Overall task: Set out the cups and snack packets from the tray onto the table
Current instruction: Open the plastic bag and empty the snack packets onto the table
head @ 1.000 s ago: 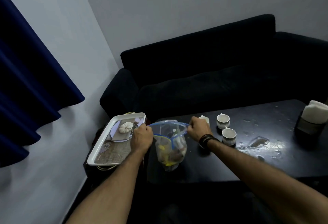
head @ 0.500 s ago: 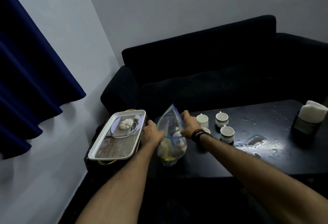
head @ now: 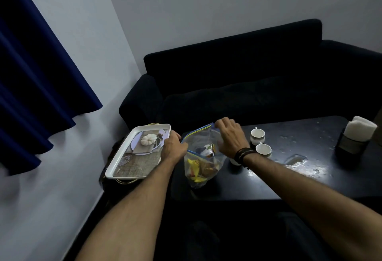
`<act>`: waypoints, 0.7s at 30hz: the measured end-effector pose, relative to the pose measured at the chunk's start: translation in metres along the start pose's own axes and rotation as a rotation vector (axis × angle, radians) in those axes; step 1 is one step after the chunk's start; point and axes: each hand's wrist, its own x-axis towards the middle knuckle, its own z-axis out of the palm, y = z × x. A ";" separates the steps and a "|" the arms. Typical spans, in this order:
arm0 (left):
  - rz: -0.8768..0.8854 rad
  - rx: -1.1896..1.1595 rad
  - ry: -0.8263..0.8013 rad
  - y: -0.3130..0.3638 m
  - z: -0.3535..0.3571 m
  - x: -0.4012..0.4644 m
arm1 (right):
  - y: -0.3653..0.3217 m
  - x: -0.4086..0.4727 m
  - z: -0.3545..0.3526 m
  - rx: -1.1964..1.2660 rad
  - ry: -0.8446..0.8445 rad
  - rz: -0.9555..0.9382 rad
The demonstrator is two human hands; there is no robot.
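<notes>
A clear zip bag [head: 201,167] with a blue seal stands on the dark table [head: 310,169], and snack packets [head: 195,169] show through it. My left hand [head: 172,150] pinches the bag's left rim. My right hand [head: 229,136] grips the top right of the rim near the seal. Two white cups [head: 257,135] [head: 263,149] stand on the table just right of my right wrist; a third is mostly hidden under that wrist. The white tray [head: 115,169] with a printed picture sits left of the table, with no cups on it.
A dark holder with white napkins [head: 355,136] stands at the table's far right. Wet patches [head: 297,161] glisten on the tabletop. A black sofa [head: 248,87] runs behind the table, and a blue curtain [head: 37,74] hangs at the left wall.
The bag's mouth, stretched wide open a second ago, has been brought together and turned upright. My right hand moved up along the seal; my left hand stayed on the left rim.
</notes>
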 end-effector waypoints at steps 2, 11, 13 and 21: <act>0.005 0.001 -0.010 0.002 0.003 0.000 | -0.014 -0.001 0.003 0.057 -0.140 -0.099; -0.119 -0.420 -0.374 0.005 0.013 -0.006 | -0.038 -0.004 0.024 0.448 -0.582 0.203; -0.217 -0.593 -0.391 0.002 0.013 -0.007 | -0.041 0.001 0.019 0.508 -0.599 0.154; -0.694 -0.562 -0.286 -0.054 0.038 -0.019 | -0.036 0.003 0.031 0.285 -0.658 0.317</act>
